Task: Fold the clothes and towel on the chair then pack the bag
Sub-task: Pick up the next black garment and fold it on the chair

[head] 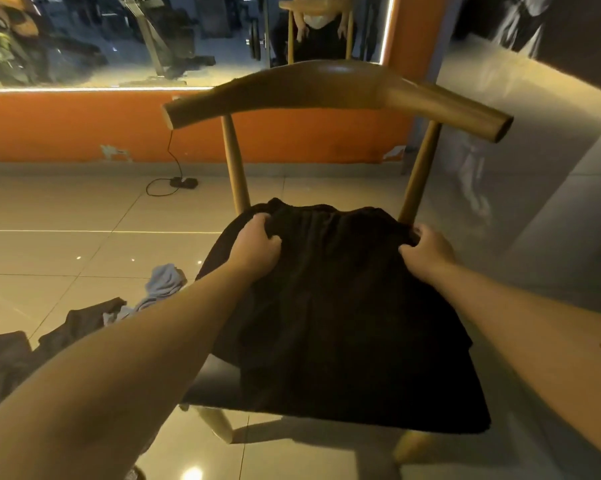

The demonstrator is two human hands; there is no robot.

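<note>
A black garment [340,306] with a gathered waistband lies spread over the seat of a wooden chair [327,88]. My left hand [255,245] grips the waistband at its far left corner. My right hand [429,249] grips the waistband at its far right corner. The cloth hangs over the seat's front and left edges. A light grey-blue cloth [160,287] and a dark grey garment [49,341] lie crumpled on the floor to the left of the chair. No bag is in view.
A glossy tiled floor [67,237] surrounds the chair. Behind it runs an orange wall [84,126] with a mirror above. A black adapter with a cable [183,182] lies near the wall. A grey wall stands on the right.
</note>
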